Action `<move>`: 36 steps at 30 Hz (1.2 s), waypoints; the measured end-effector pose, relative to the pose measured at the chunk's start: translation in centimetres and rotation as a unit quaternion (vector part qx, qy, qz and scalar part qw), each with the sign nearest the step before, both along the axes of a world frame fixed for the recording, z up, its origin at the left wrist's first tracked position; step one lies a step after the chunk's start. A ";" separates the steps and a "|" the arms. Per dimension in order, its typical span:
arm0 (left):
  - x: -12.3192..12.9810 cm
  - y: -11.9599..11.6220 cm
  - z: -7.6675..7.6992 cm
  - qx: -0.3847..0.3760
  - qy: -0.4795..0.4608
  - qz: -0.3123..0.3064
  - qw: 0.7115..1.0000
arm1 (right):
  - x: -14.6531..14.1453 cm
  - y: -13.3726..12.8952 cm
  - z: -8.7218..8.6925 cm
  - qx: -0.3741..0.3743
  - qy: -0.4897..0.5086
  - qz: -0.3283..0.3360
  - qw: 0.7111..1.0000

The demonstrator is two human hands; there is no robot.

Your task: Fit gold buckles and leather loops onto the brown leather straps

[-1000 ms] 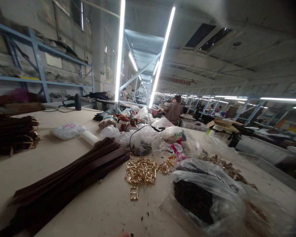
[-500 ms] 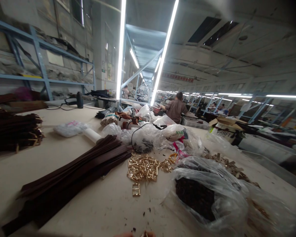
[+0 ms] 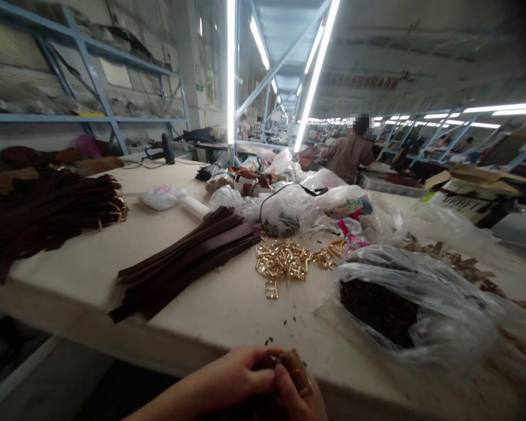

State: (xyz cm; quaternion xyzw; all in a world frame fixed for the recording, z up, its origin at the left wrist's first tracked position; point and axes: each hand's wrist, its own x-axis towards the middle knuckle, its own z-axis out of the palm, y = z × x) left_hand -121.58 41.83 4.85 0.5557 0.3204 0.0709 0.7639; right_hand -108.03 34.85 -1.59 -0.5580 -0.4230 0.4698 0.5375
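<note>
At the table's near edge, my left hand [image 3: 241, 374] and my right hand [image 3: 304, 403] meet, both with fingers closed at a gold-coloured buckle [image 3: 301, 377]. The fingers partly cover it, and dark shadow below hides whether a strap is attached. Beyond them lies a single gold buckle [image 3: 271, 290], just in front of a pile of similar buckles [image 3: 284, 260]. A bundle of dark brown leather straps [image 3: 184, 263] is to the left of the pile. On the right, an open clear plastic bag [image 3: 447, 310] holds small dark brown pieces [image 3: 377, 310].
More brown straps [image 3: 56, 204], with buckles at their ends, are stacked at the table's left. Plastic bags [image 3: 298, 204] crowd the back. Orange-handled pliers [image 3: 336, 248] rest beside the buckles. An open cardboard box [image 3: 469, 193] stands at right. Farther back is another person [image 3: 348, 155].
The view has tipped down and turned left, so the table's front edge now shows. Both hands, barely visible at the bottom before, have come into view with a buckle.
</note>
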 end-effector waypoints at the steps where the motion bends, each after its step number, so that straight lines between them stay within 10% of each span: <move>1: -0.2 0.1 -0.1 -0.014 0.024 0.002 1.000 | 0.3 0.0 0.3 0.000 -0.013 -0.005 1.000; 7: -1.0 1.5 -1.6 0.037 0.068 -0.041 0.996 | 1.5 0.4 0.7 -0.028 -0.047 -0.064 0.996; 16: -0.9 1.4 -2.7 0.041 0.118 -0.042 0.991 | 1.7 0.3 -1.0 -0.076 -0.020 0.007 0.997; 26: -0.5 1.0 -3.7 -0.117 0.082 0.016 0.990 | 2.0 0.3 -0.1 -0.067 -0.104 0.052 0.991; 36: 0.1 0.9 -3.7 -0.065 0.089 -0.016 0.994 | 2.2 -0.5 0.5 -0.059 -0.106 0.108 0.987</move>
